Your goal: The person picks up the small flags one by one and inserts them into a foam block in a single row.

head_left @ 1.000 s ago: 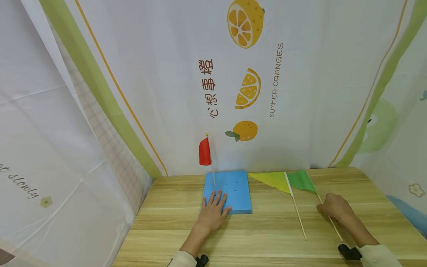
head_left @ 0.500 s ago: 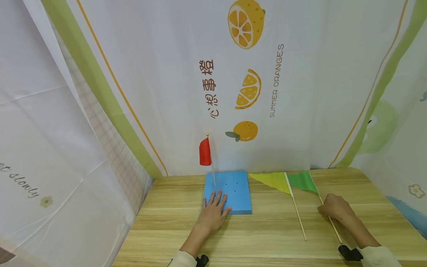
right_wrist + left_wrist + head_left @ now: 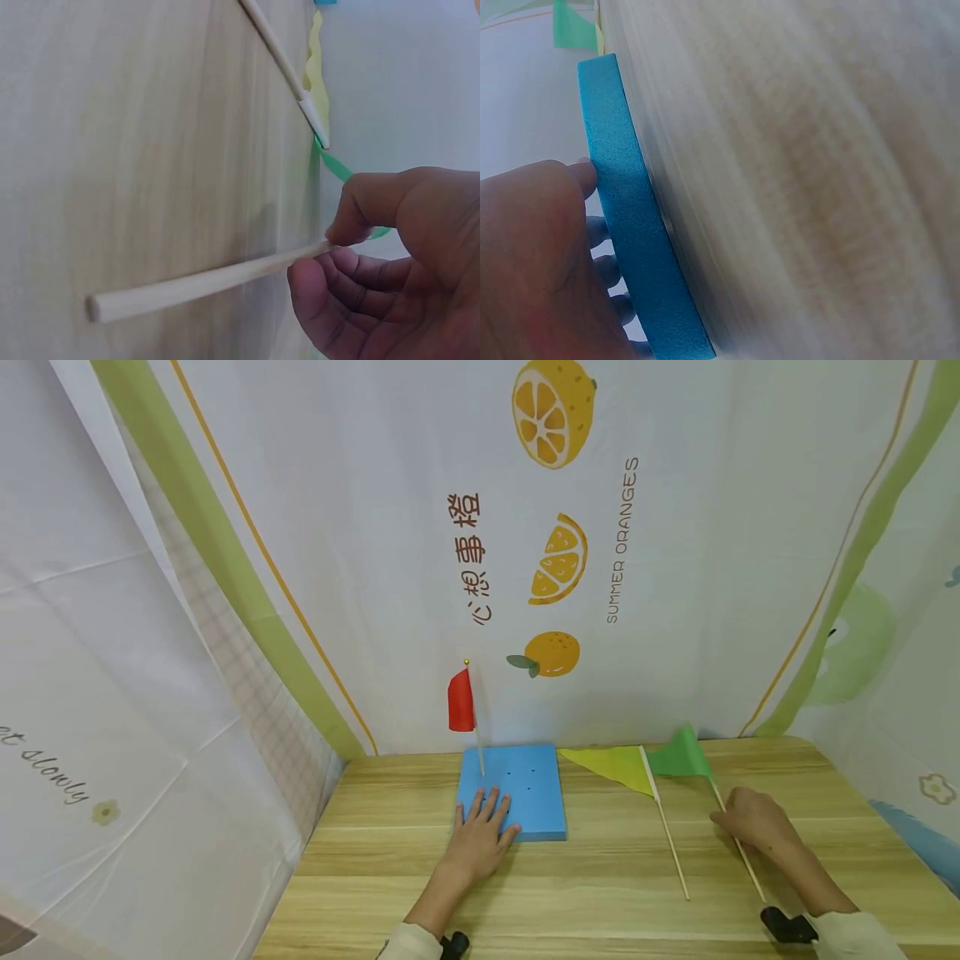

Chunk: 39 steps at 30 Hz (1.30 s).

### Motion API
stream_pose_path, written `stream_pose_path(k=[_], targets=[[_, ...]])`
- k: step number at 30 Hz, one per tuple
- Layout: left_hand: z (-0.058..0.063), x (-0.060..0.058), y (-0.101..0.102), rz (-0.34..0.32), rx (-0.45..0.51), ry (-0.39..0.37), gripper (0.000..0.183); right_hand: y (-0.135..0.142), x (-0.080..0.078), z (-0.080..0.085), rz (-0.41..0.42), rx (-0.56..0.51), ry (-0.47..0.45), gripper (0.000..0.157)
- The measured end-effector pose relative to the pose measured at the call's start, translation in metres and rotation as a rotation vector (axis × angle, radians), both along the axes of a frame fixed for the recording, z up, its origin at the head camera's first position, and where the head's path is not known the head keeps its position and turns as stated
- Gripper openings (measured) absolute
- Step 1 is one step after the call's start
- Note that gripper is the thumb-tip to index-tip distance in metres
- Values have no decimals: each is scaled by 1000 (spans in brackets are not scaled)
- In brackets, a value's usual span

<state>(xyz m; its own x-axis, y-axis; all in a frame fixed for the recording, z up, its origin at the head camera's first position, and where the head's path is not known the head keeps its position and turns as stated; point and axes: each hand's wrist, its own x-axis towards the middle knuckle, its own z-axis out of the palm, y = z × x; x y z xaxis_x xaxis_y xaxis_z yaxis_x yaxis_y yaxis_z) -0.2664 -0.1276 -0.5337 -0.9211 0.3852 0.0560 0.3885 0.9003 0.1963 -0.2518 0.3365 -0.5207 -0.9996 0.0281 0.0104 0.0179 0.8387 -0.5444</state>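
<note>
With fingers spread, my left hand (image 3: 477,841) rests on the near left part of a blue board (image 3: 536,810) dotted with small holes. In the left wrist view the thumb and fingertips lie over the thick edge of the board (image 3: 634,210). A red flag (image 3: 461,702) stands upright on its stick in the board's far left part. My right hand (image 3: 759,821) pinches the wooden stick of a green flag (image 3: 684,753) between thumb and finger. The stick (image 3: 202,281) slants, its flag end lifted off the table. Left of it lies a yellow pennant flag (image 3: 618,766) on its stick.
The wooden table (image 3: 600,885) runs back to a white curtain (image 3: 360,568) printed with oranges. More white cloth hangs at the left and right sides. The yellow flag's stick (image 3: 672,852) lies between the board and my right hand.
My right hand now raises the flag end of the green flag, which lay on the table before. The left hand, blue board, red flag and yellow flag have stayed in place.
</note>
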Motion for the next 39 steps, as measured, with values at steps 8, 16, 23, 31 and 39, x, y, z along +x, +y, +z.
stream_pose_path(k=[8,16,23,31,39], targets=[[1,1,0,1,9,-8,64,-3,1,8,10,5,59,25],[1,1,0,4,0,-17,65,-8,4,16,10,-1,108,22],[2,2,0,4,13,-18,65,-12,4,20,17,-8,163,17],[4,2,1,2,15,-14,65,-14,2,25,19,14,210,14],[6,3,1,2,6,-15,65,-20,0,33,19,22,258,13]])
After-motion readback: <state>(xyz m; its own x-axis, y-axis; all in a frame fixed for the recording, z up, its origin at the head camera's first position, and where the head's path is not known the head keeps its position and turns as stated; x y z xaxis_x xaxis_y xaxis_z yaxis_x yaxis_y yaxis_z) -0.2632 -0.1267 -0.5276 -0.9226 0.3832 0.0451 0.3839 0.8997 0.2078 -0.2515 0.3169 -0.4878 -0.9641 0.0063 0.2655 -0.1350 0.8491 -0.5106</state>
